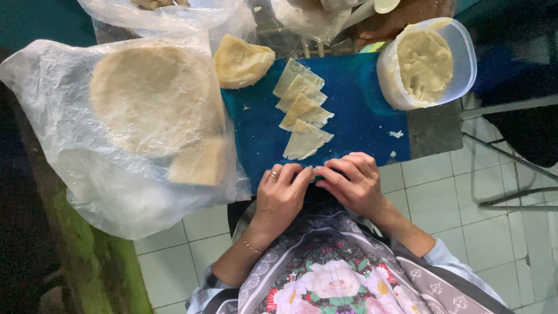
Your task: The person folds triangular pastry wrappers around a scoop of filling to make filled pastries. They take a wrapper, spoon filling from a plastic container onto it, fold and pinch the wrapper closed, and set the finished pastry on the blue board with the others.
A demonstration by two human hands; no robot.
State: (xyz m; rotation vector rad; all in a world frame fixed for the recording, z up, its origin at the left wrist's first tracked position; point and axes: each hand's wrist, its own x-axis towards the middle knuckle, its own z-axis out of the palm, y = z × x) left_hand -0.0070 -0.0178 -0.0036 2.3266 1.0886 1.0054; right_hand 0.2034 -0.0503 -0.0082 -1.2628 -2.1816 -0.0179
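Observation:
My left hand [283,195] and my right hand [352,182] meet fingertip to fingertip at the near edge of a blue board [354,116]. What lies under the fingers is hidden. A ring sits on the left hand and a thin bracelet on that wrist. Just beyond the hands, several folded pale dough wedges [303,108] lie in a row on the board. A thicker folded dough piece [241,60] rests at the board's far left corner. At the far right stands a clear plastic tub of pale paste filling [425,62].
A large clear plastic bag [110,192] at left holds a stack of round flat dough sheets [148,96]. More plastic bags [174,14] lie at the back. White floor tiles [442,203] show below, with a metal chair frame [511,174] at right.

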